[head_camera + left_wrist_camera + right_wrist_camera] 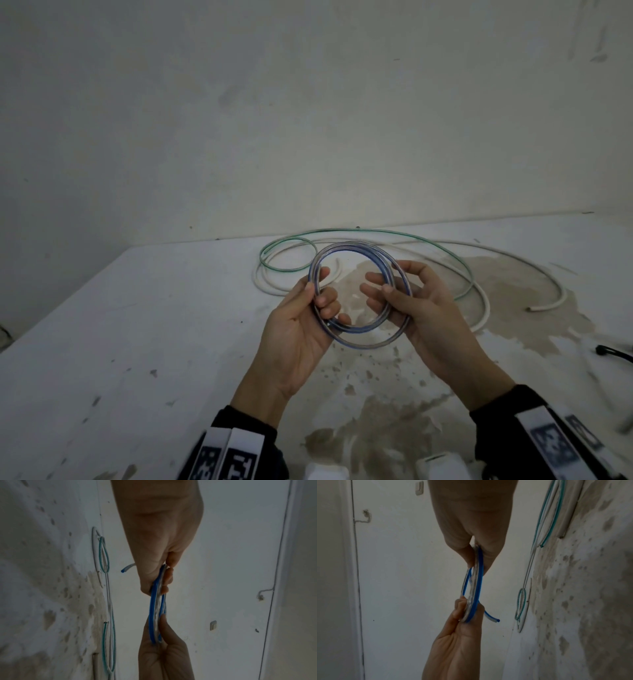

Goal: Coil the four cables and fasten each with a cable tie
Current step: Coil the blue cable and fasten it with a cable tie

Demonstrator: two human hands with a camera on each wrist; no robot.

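A clear cable with a blue stripe is wound into a coil of several loops, held up above the white table. My left hand grips the coil's left side, thumb in front and fingers through the ring. My right hand pinches its right side. In the left wrist view the coil stands edge-on between left hand and right hand, a free end sticking out. The right wrist view shows the same coil. A green-striped cable and a white cable lie loose behind.
The table meets a pale wall at the back. Brown stains spread over the table's right half. A black cable-like piece lies at the right edge. Two white objects sit at the near edge.
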